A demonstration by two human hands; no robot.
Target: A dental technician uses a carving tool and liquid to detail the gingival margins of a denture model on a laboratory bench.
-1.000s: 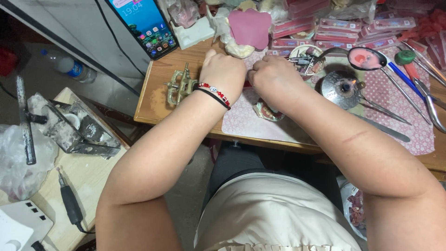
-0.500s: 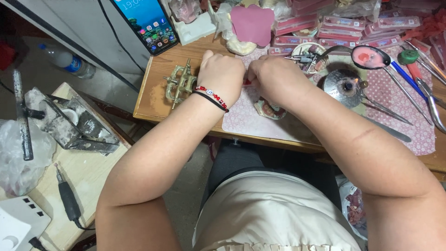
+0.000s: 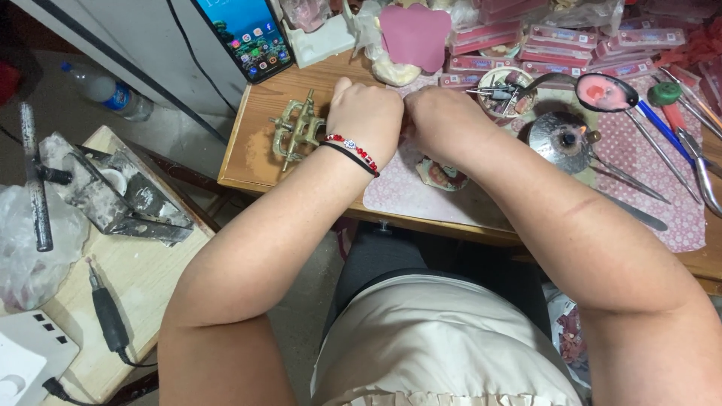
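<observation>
Two fists [image 3: 406, 120] over pink mat [image 3: 421, 199]

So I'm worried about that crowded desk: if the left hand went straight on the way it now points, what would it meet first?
Probably the pale plaster cast just beyond the left hand, under the pink sheet; depth is hard to judge from above.

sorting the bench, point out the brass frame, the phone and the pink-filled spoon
brass frame [image 3: 297, 131], head view, on its middle bar
phone [image 3: 244, 34], head view, on its screen
spoon [image 3: 604, 92], head view, on its bowl
</observation>
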